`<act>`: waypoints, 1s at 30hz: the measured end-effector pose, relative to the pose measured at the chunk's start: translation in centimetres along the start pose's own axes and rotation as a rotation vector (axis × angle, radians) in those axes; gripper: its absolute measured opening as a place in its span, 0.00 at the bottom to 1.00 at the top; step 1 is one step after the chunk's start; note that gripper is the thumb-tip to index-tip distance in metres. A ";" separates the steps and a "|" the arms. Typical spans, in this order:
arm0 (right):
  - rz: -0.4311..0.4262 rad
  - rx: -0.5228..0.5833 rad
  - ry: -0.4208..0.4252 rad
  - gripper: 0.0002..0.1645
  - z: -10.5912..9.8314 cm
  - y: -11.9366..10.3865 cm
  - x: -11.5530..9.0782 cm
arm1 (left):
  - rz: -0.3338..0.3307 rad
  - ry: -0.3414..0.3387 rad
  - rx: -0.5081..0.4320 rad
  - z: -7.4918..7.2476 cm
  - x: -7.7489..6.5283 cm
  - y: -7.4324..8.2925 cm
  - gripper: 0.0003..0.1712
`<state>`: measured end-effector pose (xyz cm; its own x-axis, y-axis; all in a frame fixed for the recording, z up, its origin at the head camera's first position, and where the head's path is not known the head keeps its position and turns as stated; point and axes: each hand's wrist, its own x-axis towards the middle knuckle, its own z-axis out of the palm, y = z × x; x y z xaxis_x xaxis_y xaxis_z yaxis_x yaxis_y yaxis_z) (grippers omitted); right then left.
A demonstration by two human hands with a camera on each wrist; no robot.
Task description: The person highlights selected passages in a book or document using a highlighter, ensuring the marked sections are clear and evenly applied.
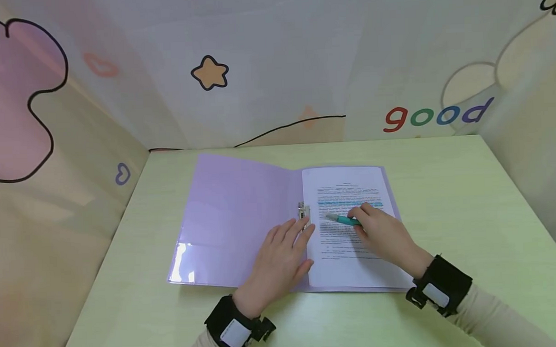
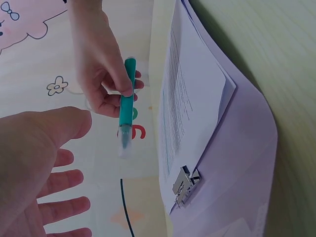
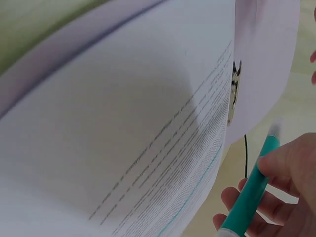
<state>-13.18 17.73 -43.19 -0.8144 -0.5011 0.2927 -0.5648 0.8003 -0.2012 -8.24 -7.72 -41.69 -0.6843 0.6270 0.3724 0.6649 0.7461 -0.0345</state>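
A purple folder [image 1: 242, 215] lies spread on the table, with printed sheets [image 1: 341, 273] on its right half under a metal clip [image 2: 185, 184] at the spine. Some text lines on the top page are marked in blue. My right hand [image 1: 386, 236] holds a teal highlighter [image 2: 128, 94] between thumb and fingers above the page. A clear cap covers its tip, which points left. My left hand [image 1: 281, 260] hovers near the clip and spine with its fingers extended, holding nothing; the left wrist view shows it raised off the folder.
The pale green table [image 1: 482, 227] spreads around the folder. Behind it stands a backdrop [image 1: 274, 66] printed with a star, hearts and the word "good". Black straps [image 1: 447, 285] with small cameras sit on both wrists.
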 end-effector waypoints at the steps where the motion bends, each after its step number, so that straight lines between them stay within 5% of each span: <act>1: -0.012 0.002 0.000 0.14 0.0 -0.3 0.0 | 0.001 -0.001 0.005 0.0 0.0 0.0 0.38; 16: -0.171 0.003 0.032 0.17 -0.5 -3.6 -0.4 | 0.055 -0.054 0.060 0.0 0.9 -0.1 0.35; 30: -0.285 -0.016 0.032 0.17 -0.6 -5.2 -0.7 | 0.048 -0.054 0.029 0.7 0.9 0.3 0.12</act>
<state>-9.59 14.18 -41.79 -0.6183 -0.6962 0.3647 -0.7679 0.6339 -0.0919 -8.87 -6.81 -42.02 -0.6672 0.6729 0.3194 0.6891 0.7204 -0.0785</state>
